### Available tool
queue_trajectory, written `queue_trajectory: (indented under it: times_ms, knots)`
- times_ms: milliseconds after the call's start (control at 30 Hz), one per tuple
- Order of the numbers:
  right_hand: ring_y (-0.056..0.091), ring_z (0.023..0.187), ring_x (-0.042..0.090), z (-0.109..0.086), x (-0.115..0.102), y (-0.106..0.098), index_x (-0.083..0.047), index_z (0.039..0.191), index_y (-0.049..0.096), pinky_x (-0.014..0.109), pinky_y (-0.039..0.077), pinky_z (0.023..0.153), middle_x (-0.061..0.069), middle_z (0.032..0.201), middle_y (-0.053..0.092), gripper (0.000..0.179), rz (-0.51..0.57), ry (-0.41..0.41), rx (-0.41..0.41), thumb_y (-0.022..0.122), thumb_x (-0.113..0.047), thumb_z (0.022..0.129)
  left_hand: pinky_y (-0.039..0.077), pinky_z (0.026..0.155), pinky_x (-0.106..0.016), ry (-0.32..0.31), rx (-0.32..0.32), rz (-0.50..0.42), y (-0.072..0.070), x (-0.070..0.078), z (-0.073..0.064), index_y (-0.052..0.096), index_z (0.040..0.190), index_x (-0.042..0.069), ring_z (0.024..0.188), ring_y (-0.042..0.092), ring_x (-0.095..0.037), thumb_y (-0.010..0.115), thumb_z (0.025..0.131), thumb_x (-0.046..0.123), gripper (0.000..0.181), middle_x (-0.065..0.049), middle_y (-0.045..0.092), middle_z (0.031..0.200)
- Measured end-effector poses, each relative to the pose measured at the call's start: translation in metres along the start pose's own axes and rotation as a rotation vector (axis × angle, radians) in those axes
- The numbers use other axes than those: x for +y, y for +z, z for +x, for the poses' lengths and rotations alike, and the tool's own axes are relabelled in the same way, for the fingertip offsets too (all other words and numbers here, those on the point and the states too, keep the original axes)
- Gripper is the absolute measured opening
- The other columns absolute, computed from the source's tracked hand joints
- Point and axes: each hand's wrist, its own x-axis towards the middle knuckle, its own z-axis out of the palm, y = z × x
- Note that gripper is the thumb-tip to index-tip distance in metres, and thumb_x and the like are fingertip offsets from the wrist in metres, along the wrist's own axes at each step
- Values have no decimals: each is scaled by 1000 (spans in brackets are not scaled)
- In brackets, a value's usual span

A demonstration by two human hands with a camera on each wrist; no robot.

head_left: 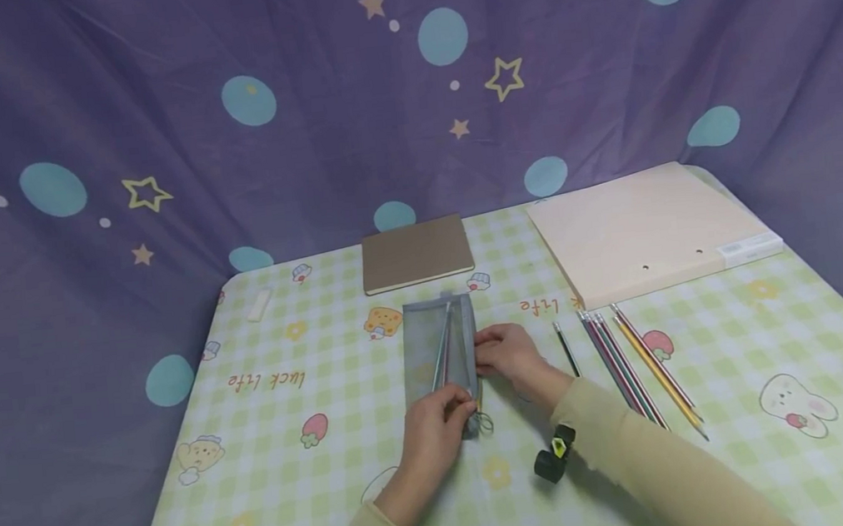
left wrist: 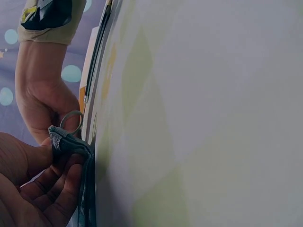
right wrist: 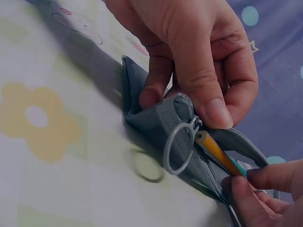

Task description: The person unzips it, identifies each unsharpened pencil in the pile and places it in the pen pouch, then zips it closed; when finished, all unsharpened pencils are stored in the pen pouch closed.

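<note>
A grey mesh zip pouch (head_left: 421, 338) lies lengthwise on the table, with several pencils (head_left: 444, 344) visible inside through the mesh. My left hand (head_left: 436, 429) grips its near end, thumb beside the zip; a metal ring (right wrist: 180, 149) hangs from the zip pull there. At the pouch's right side, my right hand (head_left: 508, 356) pinches a yellow pencil (right wrist: 220, 156) between thumb and finger. That pencil's blunt end sits in the unzipped opening, close to the ring. In the left wrist view, the folded pouch corner (left wrist: 71, 144) is between the left thumb and fingers.
To the right lie a dark pencil (head_left: 567, 350) and several more pencils (head_left: 622, 371). Behind them is a cream folder (head_left: 652, 234). A brown notebook (head_left: 417, 255) lies at the back, and a white eraser (head_left: 260, 305) at the far left. A purple curtain (head_left: 322, 163) hangs behind the table.
</note>
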Motion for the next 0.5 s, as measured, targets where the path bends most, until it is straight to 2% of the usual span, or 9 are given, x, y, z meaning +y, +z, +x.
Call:
queue_trajectory:
  times_ms: [167, 367, 500]
  knots:
    - [65, 62, 15, -6, 0, 0, 11, 106, 64, 30, 56, 62, 15, 85, 70, 28, -66, -8, -63, 65, 10, 78, 45, 60, -23, 5, 1, -18, 0, 0, -1, 68, 80, 17, 64, 55, -3, 75, 85, 14, 9, 9, 65, 70]
    - [61, 54, 15, -9, 0, -3, 12, 102, 65, 29, 54, 55, 12, 69, 66, 25, -161, 21, -201, 60, 10, 77, 44, 58, -22, 2, -4, -15, 0, 1, 0, 68, 81, 16, 63, 55, -2, 75, 85, 13, 9, 9, 65, 70]
    - [61, 54, 14, -10, 0, -3, 10, 100, 67, 28, 54, 54, 10, 67, 65, 23, -172, 33, -209, 60, 10, 78, 44, 59, -22, 0, -4, -10, 0, 1, 0, 67, 80, 17, 63, 54, -3, 75, 84, 13, 9, 9, 64, 70]
